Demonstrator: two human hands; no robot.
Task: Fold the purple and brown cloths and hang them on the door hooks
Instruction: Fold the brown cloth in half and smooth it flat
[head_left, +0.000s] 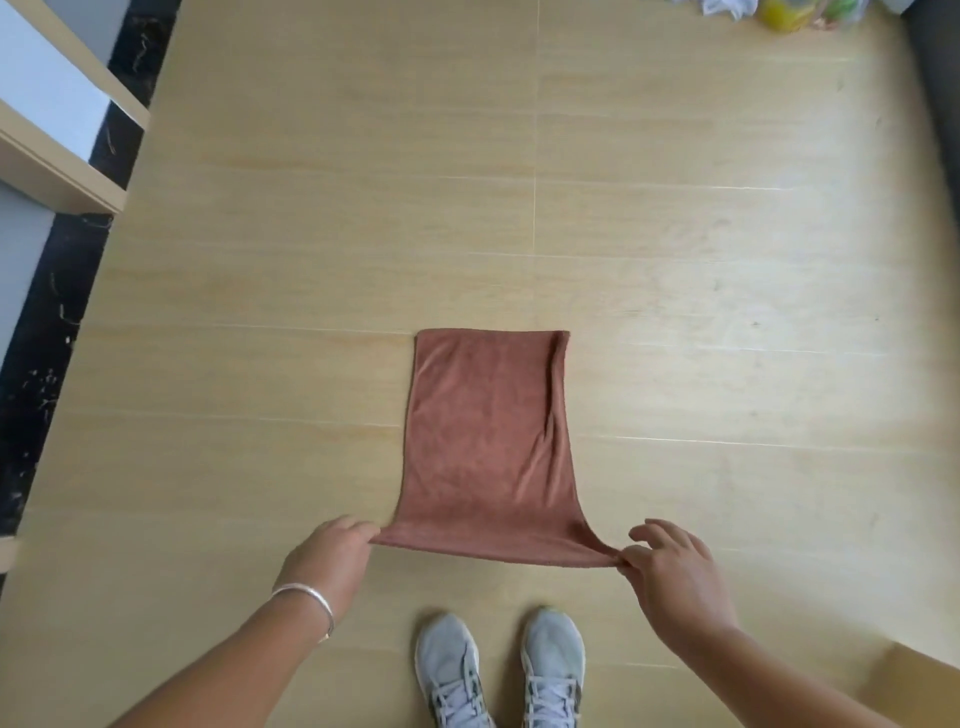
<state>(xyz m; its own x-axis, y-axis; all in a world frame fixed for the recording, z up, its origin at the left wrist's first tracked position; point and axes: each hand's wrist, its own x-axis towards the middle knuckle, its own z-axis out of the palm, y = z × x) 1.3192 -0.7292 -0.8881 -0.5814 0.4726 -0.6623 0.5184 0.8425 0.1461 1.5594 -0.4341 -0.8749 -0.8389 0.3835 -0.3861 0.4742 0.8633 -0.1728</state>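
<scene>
The brown cloth (485, 441) lies folded in a long strip on the wooden floor, its far end flat and its near edge pulled wide. My left hand (327, 558) pinches the near left corner. My right hand (670, 569) pinches the near right corner with thumb and forefinger, the other fingers spread. The near edge is stretched taut between both hands. No purple cloth and no door hooks are in view.
My two grey shoes (498, 670) stand just behind the cloth. A white and beige door frame (62, 130) and a dark threshold strip (47, 322) run along the left. Bags (779, 13) lie at the far right, beside a dark piece of furniture (940, 104).
</scene>
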